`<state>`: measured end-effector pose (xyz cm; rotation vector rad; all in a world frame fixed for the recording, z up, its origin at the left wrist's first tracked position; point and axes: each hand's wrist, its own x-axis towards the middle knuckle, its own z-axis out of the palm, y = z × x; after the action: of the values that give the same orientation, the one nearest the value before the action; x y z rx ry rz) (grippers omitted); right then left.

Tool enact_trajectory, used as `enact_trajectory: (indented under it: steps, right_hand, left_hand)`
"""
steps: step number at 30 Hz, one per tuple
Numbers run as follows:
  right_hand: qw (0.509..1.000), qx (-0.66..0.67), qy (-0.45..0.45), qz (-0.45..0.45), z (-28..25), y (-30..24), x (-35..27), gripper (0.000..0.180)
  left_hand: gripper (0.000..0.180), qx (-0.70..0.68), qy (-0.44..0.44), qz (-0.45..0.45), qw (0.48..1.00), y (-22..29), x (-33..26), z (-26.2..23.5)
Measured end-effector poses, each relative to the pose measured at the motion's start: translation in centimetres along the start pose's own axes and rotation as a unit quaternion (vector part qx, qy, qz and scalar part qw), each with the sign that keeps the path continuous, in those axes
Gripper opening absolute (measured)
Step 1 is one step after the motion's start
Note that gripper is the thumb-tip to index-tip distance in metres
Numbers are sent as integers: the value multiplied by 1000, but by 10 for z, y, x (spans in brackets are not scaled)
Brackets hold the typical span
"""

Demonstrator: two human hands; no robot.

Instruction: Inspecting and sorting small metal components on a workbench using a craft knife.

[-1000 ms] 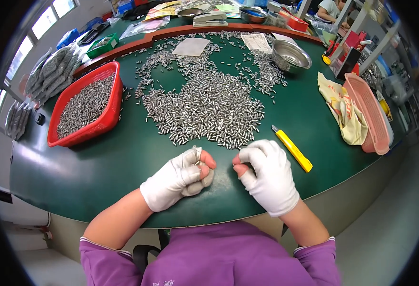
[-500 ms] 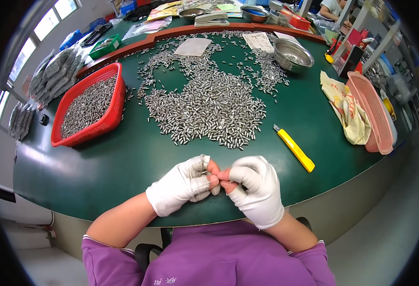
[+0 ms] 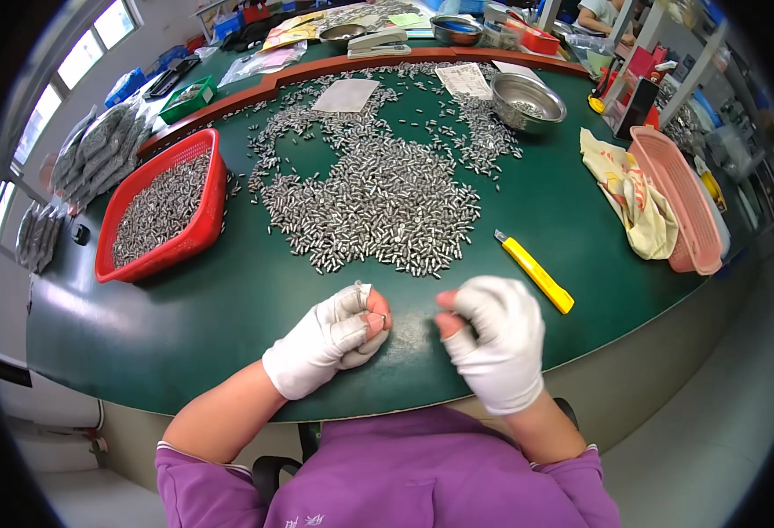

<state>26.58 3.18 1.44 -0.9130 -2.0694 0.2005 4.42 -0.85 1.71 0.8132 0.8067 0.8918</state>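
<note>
My left hand (image 3: 330,339), in a white glove with bare fingertips, is closed in a pinch above the green table's near side. Between its thumb and forefinger a glint of a small metal part shows, mostly hidden by the fingers. My right hand (image 3: 497,339), gloved the same way, hovers apart from it with thumb and forefinger spread and nothing visible between them. Beyond both hands spreads a large pile of small silvery cylindrical metal parts (image 3: 374,207). A yellow utility knife (image 3: 536,275) lies just past my right hand, its blade tip pointing away.
To the left stands a red plastic basket (image 3: 207,216) full of the same parts. A steel bowl (image 3: 550,119) sits at the back right. Cloth (image 3: 624,198) lies beside a pink basket (image 3: 682,202) on the right. Grey bagged packs (image 3: 97,150) are stacked far left. A raised wooden edge (image 3: 317,70) runs behind.
My right hand has drawn away to the right from my left hand, and its thumb and forefinger have parted. My left hand keeps its pinch. The whole view has shifted slightly.
</note>
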Motion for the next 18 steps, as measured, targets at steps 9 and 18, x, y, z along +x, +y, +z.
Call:
enact_trajectory:
  steps: [9, 18]
  right_hand:
    - [949, -241, -37, 199, -48, 68, -12, 34]
    - [941, 184, -56, 279, -68, 26, -49, 36]
  left_hand:
    - [19, 109, 78, 30, 991, 8, -1, 1]
    - [4, 599, 175, 56, 779, -6, -23, 43]
